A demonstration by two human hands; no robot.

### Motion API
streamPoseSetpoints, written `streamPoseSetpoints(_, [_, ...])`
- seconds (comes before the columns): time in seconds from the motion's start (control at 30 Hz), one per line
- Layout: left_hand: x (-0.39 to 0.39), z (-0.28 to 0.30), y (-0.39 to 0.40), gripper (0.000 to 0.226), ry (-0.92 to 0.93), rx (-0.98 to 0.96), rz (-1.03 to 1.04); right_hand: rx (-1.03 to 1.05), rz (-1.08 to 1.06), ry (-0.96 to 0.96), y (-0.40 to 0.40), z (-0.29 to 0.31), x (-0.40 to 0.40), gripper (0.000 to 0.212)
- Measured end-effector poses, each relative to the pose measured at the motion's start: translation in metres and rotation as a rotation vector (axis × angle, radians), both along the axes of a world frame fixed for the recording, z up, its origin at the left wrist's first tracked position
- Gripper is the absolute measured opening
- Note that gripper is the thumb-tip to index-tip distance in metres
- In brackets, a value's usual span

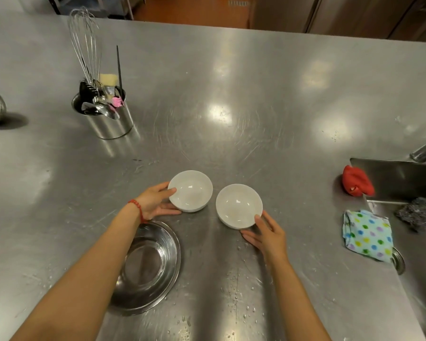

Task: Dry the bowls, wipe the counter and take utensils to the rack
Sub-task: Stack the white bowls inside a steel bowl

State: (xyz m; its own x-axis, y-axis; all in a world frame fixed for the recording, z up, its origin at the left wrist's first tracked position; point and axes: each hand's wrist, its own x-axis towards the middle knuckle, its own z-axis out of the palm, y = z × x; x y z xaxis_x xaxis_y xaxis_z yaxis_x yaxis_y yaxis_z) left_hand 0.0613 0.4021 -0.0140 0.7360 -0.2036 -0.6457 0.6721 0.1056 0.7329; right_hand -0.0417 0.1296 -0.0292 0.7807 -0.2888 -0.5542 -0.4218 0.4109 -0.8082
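Head view: left hand (155,201) and right hand (266,233) each cupping a white bowl (190,190), (239,206) mid-counter (256,107), fingers curled at rims; drying apparently pending, needing dotted cloth (366,235) at right.

Two white bowls sit upright side by side on the steel desk (256,94) — the left hand (155,201) grips the left bowl (190,190), the right hand (268,233) the right bowl (239,206).

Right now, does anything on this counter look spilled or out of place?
Yes. Water drops are scattered on the counter near the steel bowl, and the dotted cloth hangs over the sink edge.
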Motion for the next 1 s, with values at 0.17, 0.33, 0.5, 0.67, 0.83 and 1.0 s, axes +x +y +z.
streamPoseSetpoints(0.17, [0.003, -0.004, 0.004, 0.041, 0.032, -0.073, -0.006, 0.069, -0.045, -0.024, 0.003, -0.001, 0.000, 0.045])
streamPoseSetpoints(0.33, [0.005, -0.004, 0.006, 0.049, 0.036, -0.056, -0.016, 0.117, -0.086, -0.024, 0.002, -0.002, 0.001, 0.041])
streamPoseSetpoints(0.5, [0.004, -0.003, 0.004, 0.050, 0.017, -0.060, 0.001, 0.097, -0.069, -0.047, 0.000, 0.000, -0.002, 0.041])
streamPoseSetpoints(0.67, [0.004, 0.009, 0.001, 0.048, -0.041, -0.084, 0.022, 0.078, -0.048, -0.075, -0.003, 0.012, -0.003, 0.039])
streamPoseSetpoints(0.83, [-0.005, 0.034, 0.014, 0.046, -0.139, -0.054, 0.032, 0.038, 0.014, -0.117, 0.002, 0.033, -0.009, 0.036])
streamPoseSetpoints(1.0, [-0.035, 0.059, 0.057, 0.044, -0.215, -0.020, 0.042, 0.046, 0.140, -0.138, 0.028, 0.054, -0.014, 0.023])
